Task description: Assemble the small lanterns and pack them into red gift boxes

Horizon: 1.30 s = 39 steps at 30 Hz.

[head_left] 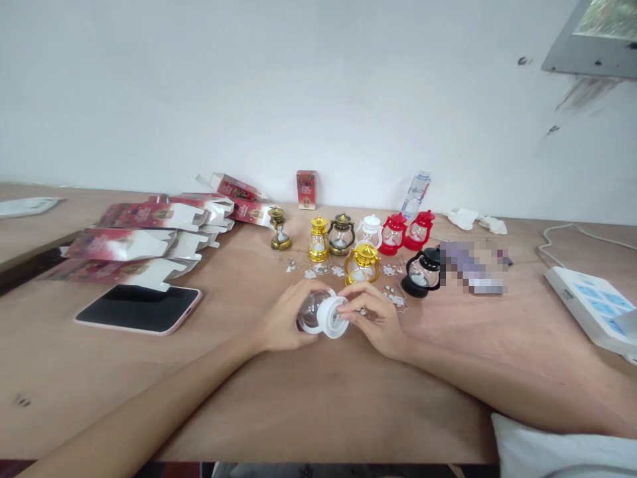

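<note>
My left hand (288, 315) is wrapped round a small white lantern (332, 317) with a clear globe, tipped on its side so that its round white base faces me. At the right edge of that base, the fingertips of my right hand (375, 317) are pinched together. Whatever they hold, if anything, is too small to make out. Just beyond my hands stand a gold lantern (362, 265) and a black lantern (423, 272). Small loose parts (318, 271) lie on the table around them.
Behind stand several more lanterns, including a red lantern (393, 234) and a white lantern (369, 232). Red cartons (134, 244) pile up at left, near a phone (139, 309). A small upright box (306, 190), a bottle (416, 194) and a white power strip (592, 309) also surround the workspace.
</note>
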Each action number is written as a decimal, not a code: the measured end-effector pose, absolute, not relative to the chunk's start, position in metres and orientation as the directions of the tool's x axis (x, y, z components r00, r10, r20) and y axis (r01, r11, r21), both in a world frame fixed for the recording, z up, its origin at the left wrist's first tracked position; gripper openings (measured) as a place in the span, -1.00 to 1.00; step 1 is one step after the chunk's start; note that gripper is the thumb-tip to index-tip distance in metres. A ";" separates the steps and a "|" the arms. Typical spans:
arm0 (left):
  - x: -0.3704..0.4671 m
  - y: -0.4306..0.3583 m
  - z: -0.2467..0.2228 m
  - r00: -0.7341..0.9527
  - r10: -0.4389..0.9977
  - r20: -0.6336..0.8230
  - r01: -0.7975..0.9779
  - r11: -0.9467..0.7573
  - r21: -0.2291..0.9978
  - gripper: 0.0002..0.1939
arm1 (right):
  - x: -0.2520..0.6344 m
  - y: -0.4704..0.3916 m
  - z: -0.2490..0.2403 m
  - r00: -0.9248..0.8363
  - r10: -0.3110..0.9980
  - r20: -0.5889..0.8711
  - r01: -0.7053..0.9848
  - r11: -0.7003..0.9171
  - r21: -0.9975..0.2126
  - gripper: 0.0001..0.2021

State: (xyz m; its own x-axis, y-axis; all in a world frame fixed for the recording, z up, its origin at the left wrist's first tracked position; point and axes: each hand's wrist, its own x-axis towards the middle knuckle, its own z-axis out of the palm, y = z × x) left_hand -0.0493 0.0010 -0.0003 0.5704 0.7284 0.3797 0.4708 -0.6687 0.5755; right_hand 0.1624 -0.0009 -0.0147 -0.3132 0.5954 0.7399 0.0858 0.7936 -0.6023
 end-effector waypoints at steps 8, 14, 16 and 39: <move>-0.049 0.001 -0.001 0.581 0.715 0.388 0.475 -0.685 0.552 -0.42 | 0.163 0.000 -0.016 -0.324 0.553 0.768 0.087 0.826 -0.558 -0.90; -0.050 0.001 -0.002 0.589 0.712 0.383 0.485 -0.690 0.538 -0.40 | 0.164 0.000 -0.016 -0.347 0.539 0.768 0.086 0.833 -0.546 -0.90; -0.050 0.002 -0.002 0.592 0.708 0.385 0.484 -0.694 0.533 -0.40 | 0.164 0.000 -0.016 -0.352 0.544 0.761 0.088 0.829 -0.552 -0.90; -0.051 0.002 -0.004 0.600 0.702 0.384 0.514 -0.706 0.487 -0.43 | 0.161 0.000 -0.017 -0.320 0.597 0.735 0.077 0.790 -0.608 -0.91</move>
